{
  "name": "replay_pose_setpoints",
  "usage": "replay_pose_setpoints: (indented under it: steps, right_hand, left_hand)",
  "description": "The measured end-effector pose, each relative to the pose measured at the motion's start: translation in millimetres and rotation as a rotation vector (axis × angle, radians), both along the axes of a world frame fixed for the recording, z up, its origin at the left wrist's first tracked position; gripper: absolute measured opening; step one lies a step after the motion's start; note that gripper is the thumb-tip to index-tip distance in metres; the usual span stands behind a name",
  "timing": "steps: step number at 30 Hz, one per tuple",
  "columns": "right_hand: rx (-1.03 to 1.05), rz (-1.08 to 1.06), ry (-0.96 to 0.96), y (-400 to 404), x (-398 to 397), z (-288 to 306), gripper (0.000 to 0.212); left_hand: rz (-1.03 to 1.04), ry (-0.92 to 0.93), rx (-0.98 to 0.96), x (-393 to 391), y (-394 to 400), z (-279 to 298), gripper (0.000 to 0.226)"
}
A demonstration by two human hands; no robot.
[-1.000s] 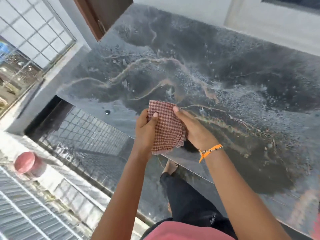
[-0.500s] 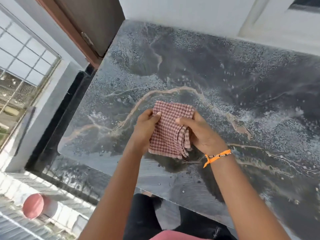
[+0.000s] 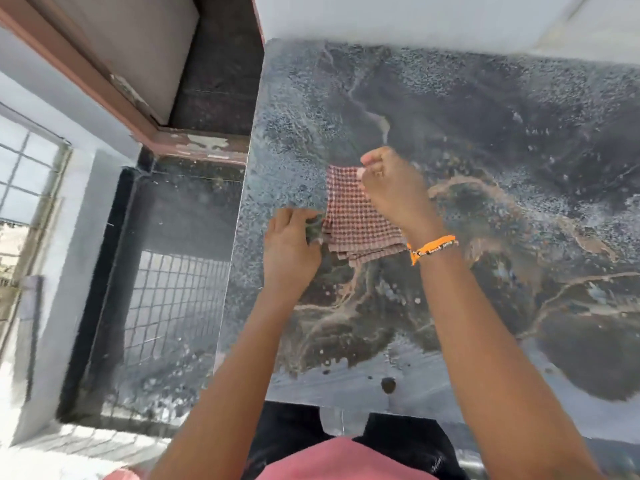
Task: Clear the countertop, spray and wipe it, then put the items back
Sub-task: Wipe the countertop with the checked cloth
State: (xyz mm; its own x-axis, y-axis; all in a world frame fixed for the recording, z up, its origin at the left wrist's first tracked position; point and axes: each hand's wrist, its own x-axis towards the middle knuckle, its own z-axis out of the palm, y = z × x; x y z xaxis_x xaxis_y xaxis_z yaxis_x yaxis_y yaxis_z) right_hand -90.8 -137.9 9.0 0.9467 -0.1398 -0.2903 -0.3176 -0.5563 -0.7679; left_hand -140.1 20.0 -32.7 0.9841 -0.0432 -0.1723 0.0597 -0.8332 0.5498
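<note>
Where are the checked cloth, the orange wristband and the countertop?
checked cloth [image 3: 349, 216], head view, middle of the fabric.
orange wristband [image 3: 433, 244], head view, the band on the right wrist.
countertop [image 3: 519, 133], head view, bare wet stone.

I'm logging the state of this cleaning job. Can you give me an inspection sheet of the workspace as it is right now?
Surface: dark marble countertop, wet with droplets all over.
Job's things: checked cloth, folded, on the countertop.
Clutter: nothing seen.
Grippers: left hand at the cloth's left edge, grip blurred; right hand pinches its far corner.
Cables: nothing seen.
Surroundings: wooden door frame and tiled floor to the left; white wall behind.
</note>
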Motion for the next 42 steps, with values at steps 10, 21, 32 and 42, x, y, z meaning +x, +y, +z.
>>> replay_pose_setpoints:
  steps: [10,21,32,42]
  right_hand:
    - [-0.769,0.460,-0.048,50.9,-32.9,-73.3,0.062]
    - [-0.729,0.678,-0.270,120.2,63.4,-81.4,0.055]
    - [-0.766,0.061,-0.036,0.6,37.6,-87.2,0.056]
    - [-0.710,0.580,-0.228,109.7,74.0,-83.9,0.055]
  left_hand:
    - [0.259,-0.095,-0.283,21.8,67.1,-14.9,0.067]
    - [0.386,-0.030,-0.211,19.4,70.0,-27.0,0.071]
    - [0.328,-0.003,-0.158,34.0,43.7,-24.4,0.069]
    - [0.395,-0.031,-0.205,53.9,48.8,-22.6,0.057]
